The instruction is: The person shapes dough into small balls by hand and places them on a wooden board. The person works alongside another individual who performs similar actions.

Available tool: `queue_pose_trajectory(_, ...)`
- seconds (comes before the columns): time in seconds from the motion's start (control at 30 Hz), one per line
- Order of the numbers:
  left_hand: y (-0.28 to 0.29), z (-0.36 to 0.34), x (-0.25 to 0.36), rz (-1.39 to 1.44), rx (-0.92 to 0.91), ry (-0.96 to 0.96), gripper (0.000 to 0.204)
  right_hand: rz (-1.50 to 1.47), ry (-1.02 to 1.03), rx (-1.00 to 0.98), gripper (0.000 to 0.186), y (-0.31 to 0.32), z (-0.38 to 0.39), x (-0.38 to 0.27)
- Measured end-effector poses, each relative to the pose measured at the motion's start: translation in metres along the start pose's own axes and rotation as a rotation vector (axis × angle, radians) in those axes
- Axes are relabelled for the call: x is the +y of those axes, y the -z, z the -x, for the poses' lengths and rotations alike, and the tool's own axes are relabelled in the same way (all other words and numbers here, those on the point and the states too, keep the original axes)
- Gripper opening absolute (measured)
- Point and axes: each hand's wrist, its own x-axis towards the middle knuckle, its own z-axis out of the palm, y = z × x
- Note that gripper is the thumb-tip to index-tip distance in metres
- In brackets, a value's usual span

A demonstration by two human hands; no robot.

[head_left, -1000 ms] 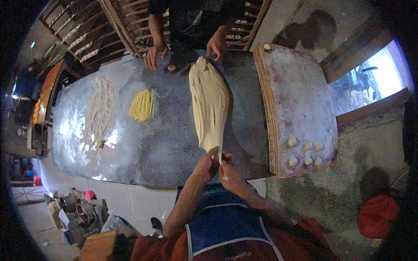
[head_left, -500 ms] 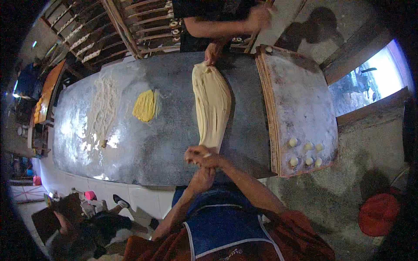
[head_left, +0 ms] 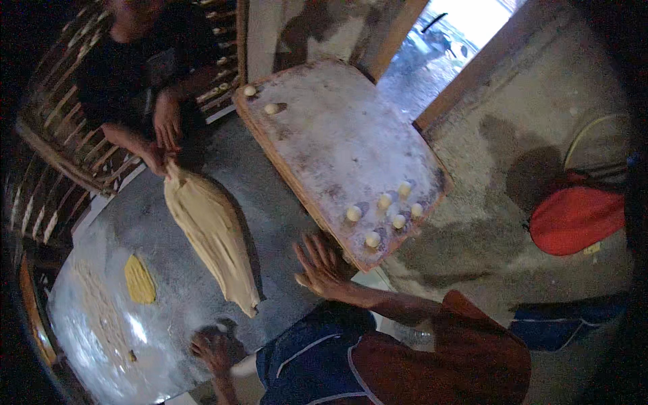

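A long strip of pale dough (head_left: 212, 236) lies across the grey worktable (head_left: 277, 196), its narrow end toward me. My right hand (head_left: 322, 266), palm down with fingers spread, is over the table's near edge beside the floured board, apart from the dough. My left hand (head_left: 214, 347) is low over the table, left of the dough's near end, fingers apart and holding nothing. Across the table, a co-worker's hand (head_left: 156, 160) grips the far end of the dough, while their other hand (head_left: 167, 121) hangs just above it.
Several small dough balls (head_left: 385, 201) sit on the floured board (head_left: 317, 128), with two more at its far end. Yellow dough (head_left: 140, 280) lies on the table's left part. Racks (head_left: 50, 182) stand behind; a red round object (head_left: 577, 219) is at far right.
My view has swung to the right. Both my hands have let go of the dough's near end and moved apart. One more ball shows at the board's far end. The co-worker's raised arm has come down.
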Motion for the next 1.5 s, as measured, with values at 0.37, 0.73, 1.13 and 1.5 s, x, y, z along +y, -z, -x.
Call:
queue_pose_trajectory(0.37,0.023,-0.077,0.055,0.602,0.023,-0.043,0.037,-0.367,0.149,-0.174,0.037,-0.081,-0.010,0.029)
queue_pose_trajectory(0.73,0.038,-0.092,0.068,0.652,0.144,0.356,0.031,-0.363,0.007,-0.045,0.035,-0.041,-0.037,0.011)
queue_pose_trajectory(1.13,0.089,-0.123,0.125,0.725,0.171,0.365,0.021,-0.271,0.093,0.315,0.035,-0.067,-0.046,-0.007)
queue_pose_trajectory(1.5,0.097,-0.082,0.117,0.617,0.029,0.545,0.027,-0.235,0.038,0.218,0.028,-0.035,-0.022,-0.013)
